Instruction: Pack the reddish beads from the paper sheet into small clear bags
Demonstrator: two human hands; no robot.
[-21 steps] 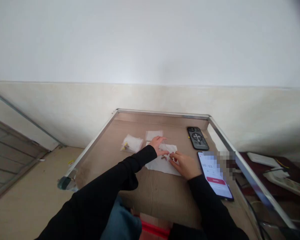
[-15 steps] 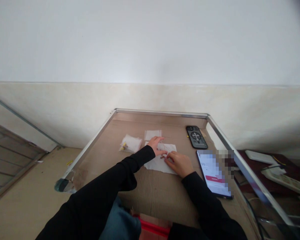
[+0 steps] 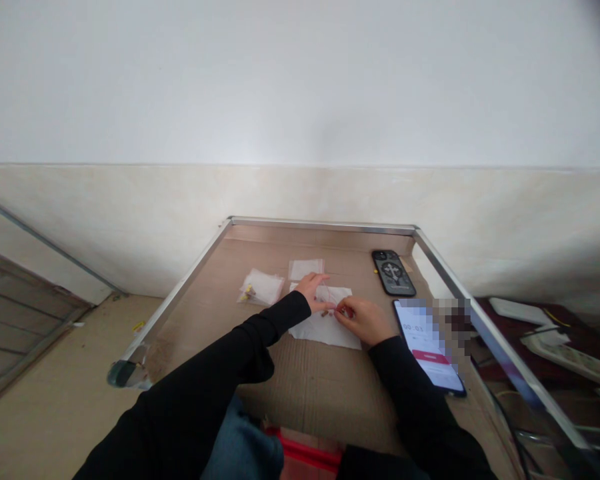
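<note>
A white paper sheet (image 3: 325, 333), with several tiny dark pieces on it, lies on the cardboard-covered table under both hands. My left hand (image 3: 311, 291) rests over its upper left part, thumb and fingers spread apart. Some thin, clear material seems to show between those fingers, too faint to name. Just right of it, my right hand (image 3: 365, 321) has thumb and forefinger pinched together above the sheet; whatever they hold is too small to make out. A flat clear plastic bag (image 3: 305, 269) lies behind my left hand.
Left of the sheet is a stack of clear bags (image 3: 264, 287) with yellowish bits inside. On the right lie a black phone (image 3: 394, 273) and a larger phone with its screen lit (image 3: 427, 347). A metal rim (image 3: 325, 227) frames the table; a power strip (image 3: 575, 360) stands beyond.
My right hand has shifted slightly to the right, its fingertips now pinched, and more tiny pieces show below them. My left hand stays nearly still.
</note>
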